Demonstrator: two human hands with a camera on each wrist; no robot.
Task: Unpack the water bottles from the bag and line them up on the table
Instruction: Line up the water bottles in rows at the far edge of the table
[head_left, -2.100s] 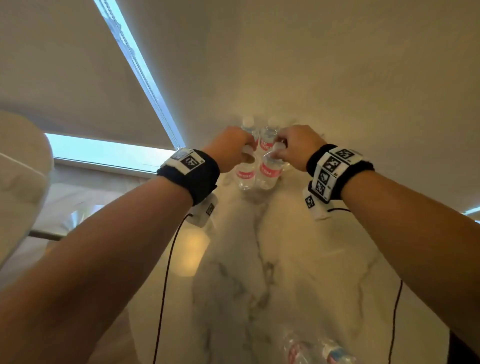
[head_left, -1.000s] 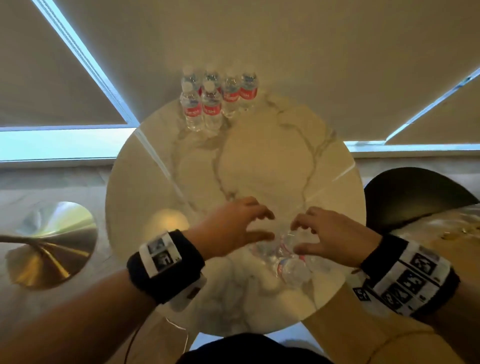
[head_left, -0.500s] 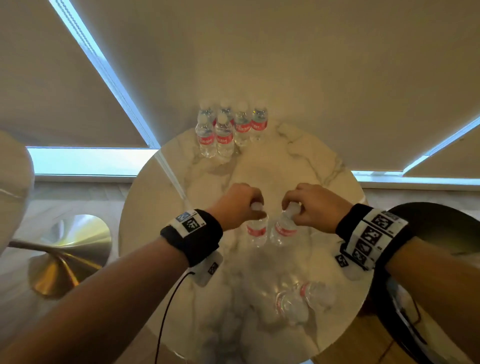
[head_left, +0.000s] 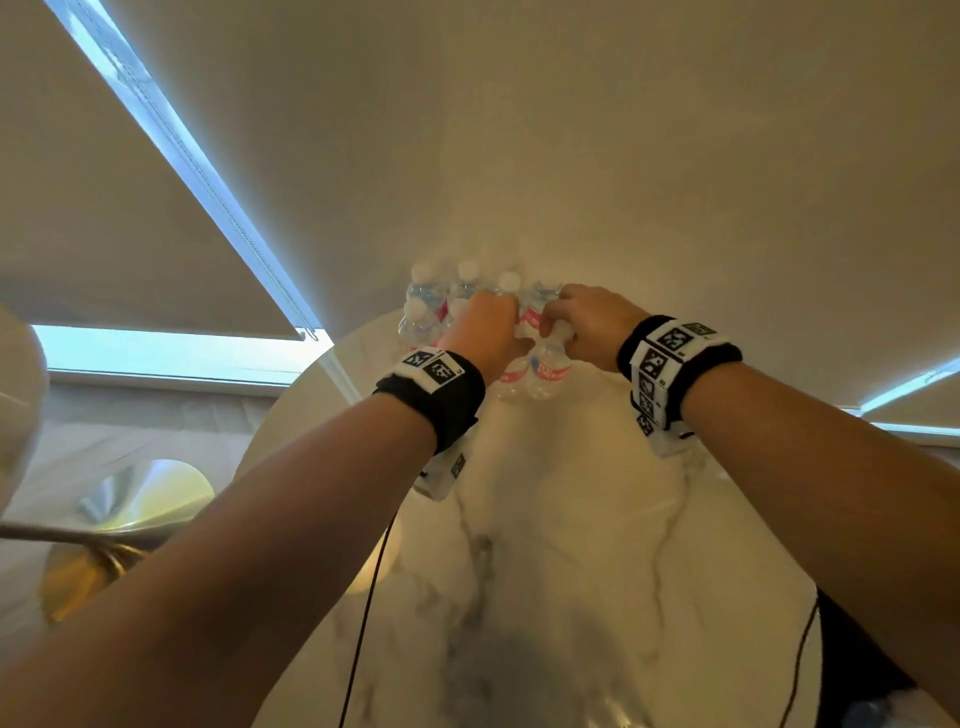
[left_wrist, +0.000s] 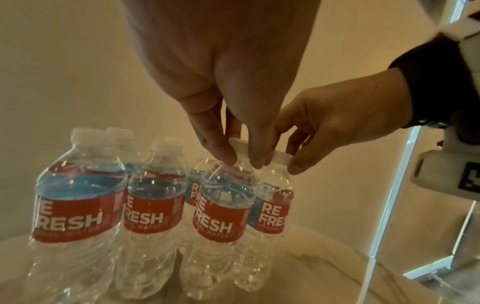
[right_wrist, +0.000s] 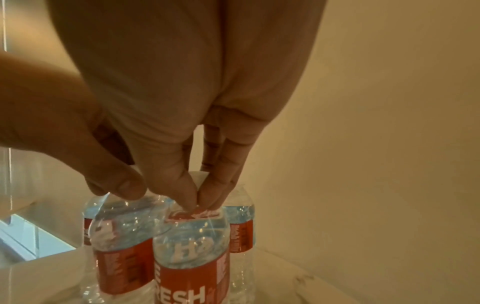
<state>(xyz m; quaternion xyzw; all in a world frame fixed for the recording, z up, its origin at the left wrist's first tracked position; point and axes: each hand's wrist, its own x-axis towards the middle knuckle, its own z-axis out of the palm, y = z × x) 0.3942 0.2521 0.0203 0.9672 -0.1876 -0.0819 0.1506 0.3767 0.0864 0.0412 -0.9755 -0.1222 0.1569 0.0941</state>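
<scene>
Here, with the left hand (left_wrist: 223, 115) pinching one water bottle (left_wrist: 221, 218) by its cap and the right hand (left_wrist: 335, 121) pinching its neighbour (left_wrist: 270, 222) likewise, seat both bases flat on the table (head_left: 571, 545) against the standing group (left_wrist: 116, 205), then release vertically.

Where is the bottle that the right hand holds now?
The right hand pinches its bottle by the cap, upright at the table's far edge, at the cluster's right end.
</scene>
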